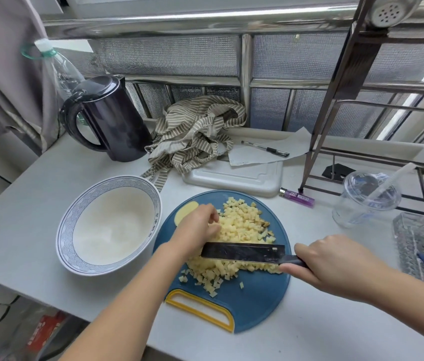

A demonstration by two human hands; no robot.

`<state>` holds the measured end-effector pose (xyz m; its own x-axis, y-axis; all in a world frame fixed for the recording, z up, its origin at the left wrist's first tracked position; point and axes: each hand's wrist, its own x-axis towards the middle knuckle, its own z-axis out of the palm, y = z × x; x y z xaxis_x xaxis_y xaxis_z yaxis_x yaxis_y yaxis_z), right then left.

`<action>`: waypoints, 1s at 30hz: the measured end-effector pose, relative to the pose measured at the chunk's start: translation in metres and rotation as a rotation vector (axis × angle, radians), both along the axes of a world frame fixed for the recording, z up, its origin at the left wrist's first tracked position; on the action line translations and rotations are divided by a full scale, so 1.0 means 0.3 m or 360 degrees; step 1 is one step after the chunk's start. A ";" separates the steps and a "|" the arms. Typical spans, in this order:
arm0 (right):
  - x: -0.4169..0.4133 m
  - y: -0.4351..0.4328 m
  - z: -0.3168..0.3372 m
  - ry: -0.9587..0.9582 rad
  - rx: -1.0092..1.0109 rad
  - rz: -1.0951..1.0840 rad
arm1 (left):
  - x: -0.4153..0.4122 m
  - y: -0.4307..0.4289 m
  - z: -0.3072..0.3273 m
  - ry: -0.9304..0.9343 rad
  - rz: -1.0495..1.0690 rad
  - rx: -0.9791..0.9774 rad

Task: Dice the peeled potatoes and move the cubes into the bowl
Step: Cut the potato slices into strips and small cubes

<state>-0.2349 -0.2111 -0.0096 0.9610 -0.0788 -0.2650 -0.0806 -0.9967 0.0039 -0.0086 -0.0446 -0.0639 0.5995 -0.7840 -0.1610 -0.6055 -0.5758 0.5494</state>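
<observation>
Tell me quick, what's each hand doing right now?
Left hand: fingers curled over the potato cubes; whether it grips any cannot be told.
Right hand: closed, holding the knife by its handle.

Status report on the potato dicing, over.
Right hand grips knife, left hand on potato cubes. Cubes heaped on cutting board, bowl holds none. Path to bowl unobstructed.

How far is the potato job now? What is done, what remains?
Done: most potato is diced, a pile of cubes on the blue board. In hand: the right hand holds the knife against the pile, the left hand rests on it. Left: one uncut slice, and the bowl holds no cubes.
</observation>
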 end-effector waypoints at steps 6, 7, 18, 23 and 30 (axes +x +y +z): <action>0.023 -0.001 0.029 0.0033 0.0010 0.0135 | -0.076 -0.032 0.108 -0.0078 -0.0183 -0.0164; 0.033 0.006 0.035 0.0047 0.0020 0.0156 | -0.108 -0.034 0.116 -0.0073 -0.0263 -0.0216; 0.066 0.003 0.028 -0.0043 -0.0086 0.0150 | -0.184 0.051 0.084 -0.0089 -0.0723 0.0007; 0.015 -0.009 -0.037 0.0082 0.0402 -0.0332 | -0.069 0.053 0.081 0.0107 -0.0284 -0.0053; -0.008 -0.025 -0.093 0.0377 0.1617 -0.0993 | 0.090 0.054 0.126 0.0177 0.0165 -0.0160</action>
<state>-0.2372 -0.2186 -0.0374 0.7514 -0.1647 -0.6389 -0.6508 -0.3445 -0.6766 0.0184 -0.0285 -0.0262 0.6606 -0.7346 -0.1547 -0.4781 -0.5705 0.6678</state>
